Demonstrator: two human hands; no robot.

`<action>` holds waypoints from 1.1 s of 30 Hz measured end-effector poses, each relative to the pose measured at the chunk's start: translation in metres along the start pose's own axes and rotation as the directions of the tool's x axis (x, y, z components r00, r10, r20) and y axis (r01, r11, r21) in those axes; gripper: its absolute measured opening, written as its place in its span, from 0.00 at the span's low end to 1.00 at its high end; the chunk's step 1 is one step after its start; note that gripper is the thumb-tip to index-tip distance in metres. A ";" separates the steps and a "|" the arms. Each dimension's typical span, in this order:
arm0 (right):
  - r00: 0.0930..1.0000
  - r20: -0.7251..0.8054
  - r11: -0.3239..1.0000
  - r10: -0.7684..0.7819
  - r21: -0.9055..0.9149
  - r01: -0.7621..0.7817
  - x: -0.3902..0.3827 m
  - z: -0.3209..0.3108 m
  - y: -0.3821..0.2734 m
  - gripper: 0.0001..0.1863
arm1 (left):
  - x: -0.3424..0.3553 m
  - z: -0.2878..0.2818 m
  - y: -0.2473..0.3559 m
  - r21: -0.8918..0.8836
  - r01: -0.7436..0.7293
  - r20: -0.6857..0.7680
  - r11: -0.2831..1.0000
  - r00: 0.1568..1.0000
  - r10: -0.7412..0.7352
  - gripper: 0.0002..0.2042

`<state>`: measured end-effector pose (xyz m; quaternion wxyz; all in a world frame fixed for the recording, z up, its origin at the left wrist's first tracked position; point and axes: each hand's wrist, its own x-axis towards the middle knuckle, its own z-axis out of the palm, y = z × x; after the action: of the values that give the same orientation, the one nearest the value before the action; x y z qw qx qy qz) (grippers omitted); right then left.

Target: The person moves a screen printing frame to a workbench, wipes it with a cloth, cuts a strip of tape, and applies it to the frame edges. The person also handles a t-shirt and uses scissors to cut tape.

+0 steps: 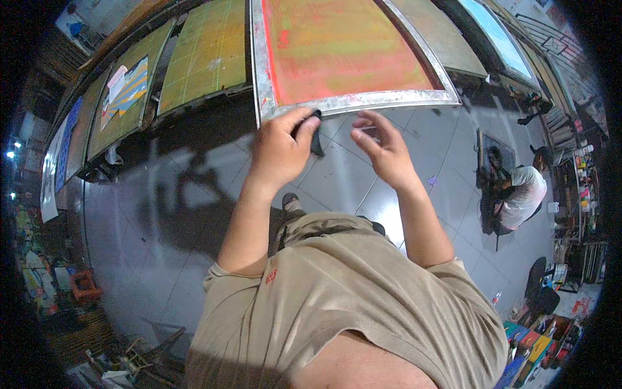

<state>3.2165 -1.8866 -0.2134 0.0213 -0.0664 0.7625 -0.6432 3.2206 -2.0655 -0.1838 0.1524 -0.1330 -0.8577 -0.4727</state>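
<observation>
Before me lies a printing screen [363, 99] with a metal frame, its mesh [343, 52] smeared orange-red and yellow-green. My left hand [280, 150] is at the frame's near left corner. Between its thumb and fingers is a small black piece that looks like cloth [317, 144], hanging just below the near edge. To the right, my right hand [387, 154] hovers below the same edge, fingers bent and apart, with nothing seen in it. Whether either hand touches the frame, I cannot tell.
Greenish printing boards [206, 48] line the long table on both sides of the screen. A colourful print [128, 91] lies far left. On the tiled floor at right a person [521, 194] crouches beside a framed panel [497, 148]. Shelves with bottles [585, 175] stand beyond.
</observation>
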 end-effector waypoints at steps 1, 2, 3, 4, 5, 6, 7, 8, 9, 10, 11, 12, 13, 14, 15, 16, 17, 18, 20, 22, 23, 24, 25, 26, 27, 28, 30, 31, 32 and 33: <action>0.994 0.103 0.991 0.024 0.128 -0.037 -0.003 -0.002 0.001 0.25 | 0.000 0.000 0.004 -0.061 -0.005 0.116 0.998 0.993 0.012 0.08; 0.986 0.144 0.997 -0.081 0.028 0.078 -0.008 -0.005 -0.001 0.24 | -0.001 0.000 0.006 -0.122 -0.004 0.230 0.993 0.973 0.032 0.08; 0.964 0.195 0.978 -0.180 -0.066 0.196 -0.012 -0.007 -0.007 0.22 | -0.001 -0.001 0.008 -0.149 -0.056 0.358 0.987 0.928 0.106 0.08; 0.927 0.270 0.956 -0.260 -0.065 0.287 -0.013 -0.009 -0.003 0.21 | -0.001 0.001 0.008 -0.199 -0.013 0.429 0.980 0.898 0.099 0.08; 0.877 0.343 0.925 -0.335 -0.057 0.375 -0.012 -0.011 0.003 0.20 | -0.002 0.005 0.007 -0.244 0.034 0.497 0.969 0.862 0.095 0.08; 0.816 0.415 0.887 -0.403 -0.042 0.460 -0.012 -0.014 0.007 0.19 | -0.001 0.007 0.006 -0.285 0.084 0.562 0.955 0.821 0.095 0.08; 0.823 0.486 0.928 -0.293 -0.061 0.367 -0.015 -0.016 0.002 0.14 | 0.002 0.008 0.006 -0.286 0.107 0.581 0.952 0.810 0.083 0.07; 0.844 0.486 0.972 -0.225 0.050 0.231 -0.017 -0.016 0.004 0.14 | 0.004 0.008 0.004 -0.263 0.110 0.583 0.959 0.809 0.067 0.08; 0.855 0.494 0.984 -0.155 0.159 0.087 -0.020 -0.015 0.007 0.14 | 0.006 0.006 0.001 -0.239 0.113 0.585 0.964 0.809 0.050 0.08; 0.857 0.508 0.962 -0.087 0.265 -0.060 -0.022 -0.014 0.008 0.13 | 0.009 0.005 -0.002 -0.213 0.115 0.588 0.970 0.808 0.033 0.09; 0.854 0.519 0.887 0.015 0.387 -0.251 -0.024 -0.012 0.005 0.12 | 0.012 0.004 -0.006 -0.218 0.150 0.584 0.964 0.812 0.006 0.09; 0.860 0.509 0.826 0.027 0.474 -0.306 -0.022 -0.010 0.005 0.11 | 0.013 0.003 -0.011 -0.223 0.185 0.580 0.957 0.815 -0.022 0.10; 0.866 0.499 0.754 0.041 0.553 -0.354 -0.019 -0.009 0.007 0.11 | 0.016 0.003 -0.016 -0.232 0.217 0.575 0.948 0.817 -0.047 0.11; 0.870 0.490 0.673 0.056 0.625 -0.396 -0.014 -0.008 0.008 0.11 | 0.019 0.001 -0.022 -0.226 0.220 0.519 0.949 0.851 -0.074 0.11; 0.888 0.450 0.606 0.095 0.682 -0.410 -0.007 -0.010 0.016 0.11 | 0.023 -0.003 -0.028 -0.220 0.224 0.461 0.949 0.881 -0.101 0.11; 0.920 0.377 0.583 0.108 0.725 -0.366 0.002 -0.013 0.015 0.11 | 0.026 -0.009 -0.036 -0.215 0.229 0.398 0.949 0.908 -0.129 0.12; 0.945 0.301 0.561 0.124 0.765 -0.318 0.014 -0.016 0.013 0.10 | 0.029 -0.015 -0.047 -0.256 0.260 0.323 0.931 0.931 -0.171 0.13; 0.964 0.224 0.538 0.143 0.800 -0.266 0.027 -0.020 0.011 0.10 | 0.034 -0.022 -0.058 -0.316 0.258 0.256 0.913 0.950 -0.180 0.12; 0.996 -0.045 0.639 0.083 0.769 -0.019 0.052 -0.036 -0.005 0.09 | 0.046 -0.035 -0.084 -0.395 0.240 0.123 0.887 0.970 -0.207 0.10; 0.947 -0.321 0.708 -0.006 0.667 0.230 0.083 -0.057 -0.013 0.09 | 0.067 -0.043 -0.113 -0.468 0.191 -0.029 0.863 0.973 -0.230 0.08; 0.875 -0.439 0.916 -0.203 0.231 0.328 0.098 -0.087 -0.005 0.10 | 0.082 -0.045 -0.124 -0.455 0.196 -0.098 0.869 0.959 -0.267 0.08; 0.834 -0.478 0.931 -0.276 0.083 0.355 0.112 -0.091 -0.014 0.10 | 0.101 -0.043 -0.136 -0.440 0.201 -0.163 0.875 0.941 -0.298 0.09; 0.792 -0.501 0.928 -0.348 -0.063 0.368 0.128 -0.092 -0.026 0.10 | 0.118 -0.043 -0.159 -0.399 0.164 -0.233 0.902 0.933 -0.273 0.11; 0.807 -0.536 0.916 -0.249 0.142 0.376 0.144 -0.071 -0.053 0.10 | 0.135 -0.039 -0.187 -0.350 0.136 -0.301 0.927 0.921 -0.248 0.13; 0.748 -0.496 0.887 -0.441 -0.113 0.448 0.171 -0.076 -0.046 0.09 | 0.152 -0.037 -0.203 -0.265 0.194 -0.313 0.945 0.909 -0.275 0.17; 0.750 -0.471 0.885 -0.465 -0.217 0.412 0.194 -0.067 -0.042 0.09 | 0.168 -0.034 -0.221 -0.171 0.257 -0.332 0.951 0.894 -0.301 0.21; 0.781 -0.260 0.670 -0.568 -0.698 0.254 0.254 -0.091 0.007 0.11 | 0.201 -0.015 -0.255 0.059 0.343 -0.288 0.938 0.905 -0.313 0.30; 0.861 -0.164 0.630 -0.482 -0.747 0.211 0.271 -0.084 0.027 0.13 | 0.211 -0.014 -0.245 0.225 0.405 -0.143 0.886 0.914 -0.381 0.35; 0.940 -0.108 0.740 -0.323 -0.648 0.180 0.273 -0.058 0.033 0.14 | 0.212 -0.013 -0.241 0.309 0.419 -0.121 0.854 0.908 -0.401 0.35; 0.988 0.004 0.725 -0.153 -0.679 0.115 0.282 -0.053 0.054 0.15 | 0.215 -0.010 -0.232 0.387 0.413 -0.097 0.824 0.907 -0.409 0.36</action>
<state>2.9273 -1.8623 -0.2431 -0.0707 -0.1074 0.9376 -0.3230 2.9385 -2.1767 -0.2743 0.0752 0.0911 -0.9433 -0.3102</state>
